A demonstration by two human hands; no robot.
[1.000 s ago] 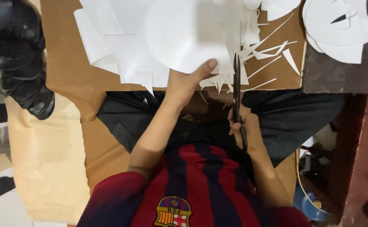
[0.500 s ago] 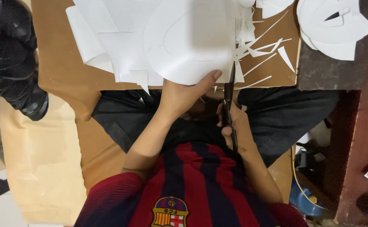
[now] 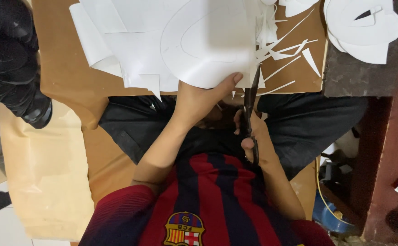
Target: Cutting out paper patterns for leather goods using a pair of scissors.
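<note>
My left hand (image 3: 201,98) pinches the near edge of a large white paper sheet (image 3: 199,41) with a curved outline drawn on it, thumb on top. In my right hand (image 3: 250,136) are dark scissors (image 3: 252,95), and their blades point away from me along the sheet's right edge. Both hands work above my lap, just in front of a brown board (image 3: 67,73) where the paper lies. I cannot tell whether the blades are open.
Thin white paper offcuts (image 3: 285,50) litter the board to the right of the scissors. More cut white shapes (image 3: 367,32) lie at the upper right on a dark surface. A black bulky object (image 3: 12,59) sits at the upper left, above tan paper (image 3: 39,173). A blue container (image 3: 328,216) stands low right.
The sheet has drawn slightly nearer to me, with my left thumb still on its edge. The scissors stay along the sheet's right edge, barely shifted.
</note>
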